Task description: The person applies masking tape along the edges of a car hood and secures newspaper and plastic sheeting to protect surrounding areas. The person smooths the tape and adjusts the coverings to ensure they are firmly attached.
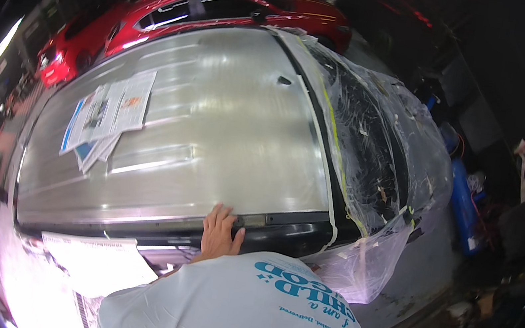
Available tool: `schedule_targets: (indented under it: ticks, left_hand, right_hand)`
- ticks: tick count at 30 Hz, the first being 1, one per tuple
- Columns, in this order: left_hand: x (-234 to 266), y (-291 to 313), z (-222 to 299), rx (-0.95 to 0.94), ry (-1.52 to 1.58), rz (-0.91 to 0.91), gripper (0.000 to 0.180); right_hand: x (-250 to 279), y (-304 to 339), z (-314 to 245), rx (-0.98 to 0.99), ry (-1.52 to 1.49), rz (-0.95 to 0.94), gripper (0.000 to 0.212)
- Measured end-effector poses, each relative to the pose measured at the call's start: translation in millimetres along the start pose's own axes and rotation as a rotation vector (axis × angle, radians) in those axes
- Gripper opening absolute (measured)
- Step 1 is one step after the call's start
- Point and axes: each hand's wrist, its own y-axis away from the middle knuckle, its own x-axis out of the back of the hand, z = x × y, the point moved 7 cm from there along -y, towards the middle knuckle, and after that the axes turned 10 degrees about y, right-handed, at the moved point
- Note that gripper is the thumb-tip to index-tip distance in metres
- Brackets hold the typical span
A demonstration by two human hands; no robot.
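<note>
My left hand (pixel 219 233) rests palm down on the near edge of a vehicle's bare-metal roof (pixel 234 126). Its fingers lie stretched over the dark edge strip (pixel 167 224), with the thumb apart to the right. I see nothing held in it. A glossy black side rail (pixel 293 233) runs along the roof to the right of the hand. Farther left on the roof lie several printed newspaper sheets (pixel 112 109), overlapping. My right hand does not show; the front of my white shirt (pixel 235 308) fills the bottom of the view.
Clear plastic film (pixel 381 134) edged with yellow-green tape (pixel 331 116) covers the windshield and hood at right. Another paper sheet (pixel 98 262) hangs below the roof's near edge. A red car (pixel 230 8) stands behind; a blue cylinder (pixel 464 206) stands far right.
</note>
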Motion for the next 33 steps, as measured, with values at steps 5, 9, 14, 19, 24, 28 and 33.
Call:
schedule_targets:
  ticks: [5,9,14,19,24,28,33]
  left_hand:
    - [-6.7,5.0,-7.5,0.057,-0.278,-0.034,0.063]
    - [-9.8,7.8,-13.9,0.086,-0.274,0.021,0.069]
    - [-11.8,0.4,-8.9,0.164,-0.297,-0.044,0.071]
    - [-9.0,3.8,-13.5,0.139,-0.320,-0.010,0.072]
    - [-14.3,0.4,-11.6,0.124,-0.358,-0.033,0.071]
    - [-15.2,0.5,-14.0,0.149,-0.388,-0.061,0.071]
    - [-23.2,-0.4,-8.9,0.125,-0.377,-0.058,0.072]
  right_hand:
    - [13.0,-14.8,-43.3,0.061,-0.038,-0.046,0.027]
    - [23.1,-18.1,-52.9,0.091,-0.036,-0.068,0.027]
    - [32.6,-18.3,-51.1,0.118,-0.021,-0.097,0.027]
    - [36.8,-10.9,-51.5,0.153,-0.034,-0.118,0.028]
    - [45.5,7.1,-35.6,0.198,-0.050,-0.117,0.029]
    - [51.5,47.1,-14.6,0.228,-0.069,-0.103,0.029]
    - [36.9,69.7,60.7,0.122,0.142,-0.152,0.027]
